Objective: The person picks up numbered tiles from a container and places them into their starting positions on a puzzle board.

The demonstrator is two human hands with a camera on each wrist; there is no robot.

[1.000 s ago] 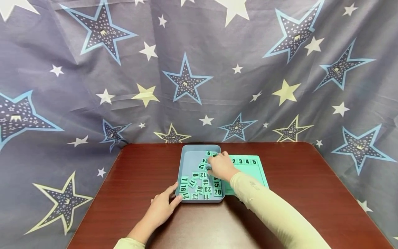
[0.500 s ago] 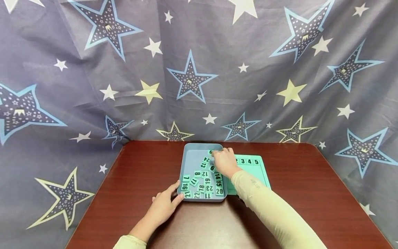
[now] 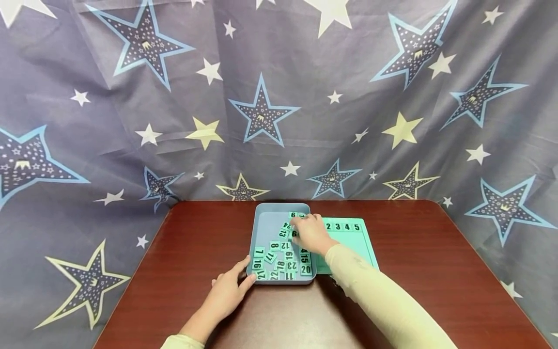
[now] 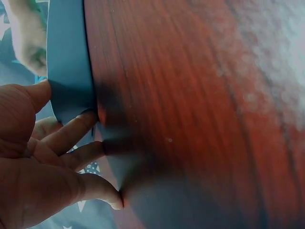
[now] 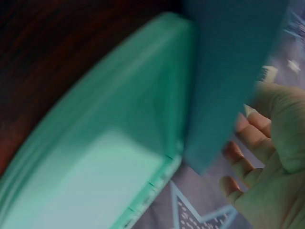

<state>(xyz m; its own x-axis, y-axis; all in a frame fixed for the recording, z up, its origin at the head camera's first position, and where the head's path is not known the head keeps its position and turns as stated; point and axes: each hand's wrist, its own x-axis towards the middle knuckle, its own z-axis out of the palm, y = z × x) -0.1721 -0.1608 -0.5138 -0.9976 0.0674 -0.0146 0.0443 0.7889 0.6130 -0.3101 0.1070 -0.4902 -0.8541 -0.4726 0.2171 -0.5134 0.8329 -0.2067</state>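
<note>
- Left hand (image 3: 228, 291), fingers spread, touches a blue-grey rectangular tray (image 3: 267, 224).
- Right hand (image 3: 311, 233) apparently selecting green square number tiles (image 3: 306, 269); cannot tell its hold.
- Next calls for pinching one.

Saw a grey cloth (image 3: 279, 48), printed with blue-edged, white and yellow stars (image 3: 260, 117), hung in folds behind a reddish-brown table (image 3: 209, 232). Noted rounded far corners and a pale sheen on its wood grain.
</note>
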